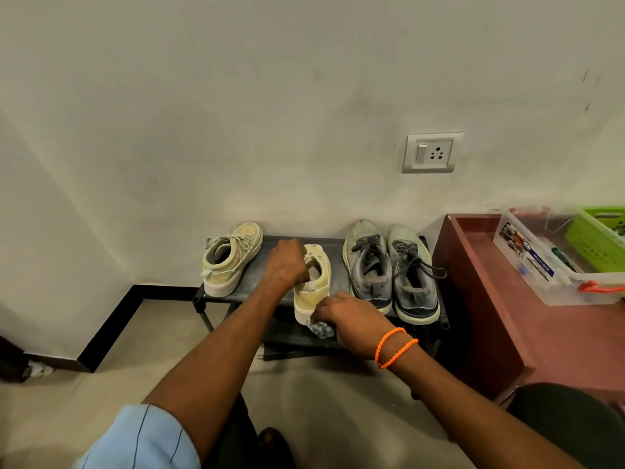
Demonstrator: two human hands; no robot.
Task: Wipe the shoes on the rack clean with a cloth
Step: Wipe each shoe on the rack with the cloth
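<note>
Left hand (285,262) grips the cream shoe (313,289) at its collar; right hand's (351,324) grip bunches the cloth (321,328) against its heel.

Four shoes on one black rack (338,245): two cream high-tops (233,258) (313,289), two grey running shoes (368,262) (414,275). One crumpled grey cloth (321,329). Two hands (285,262) (351,324). One wall socket (432,152). One clear plastic box (541,265), one green basket (598,242).
</note>
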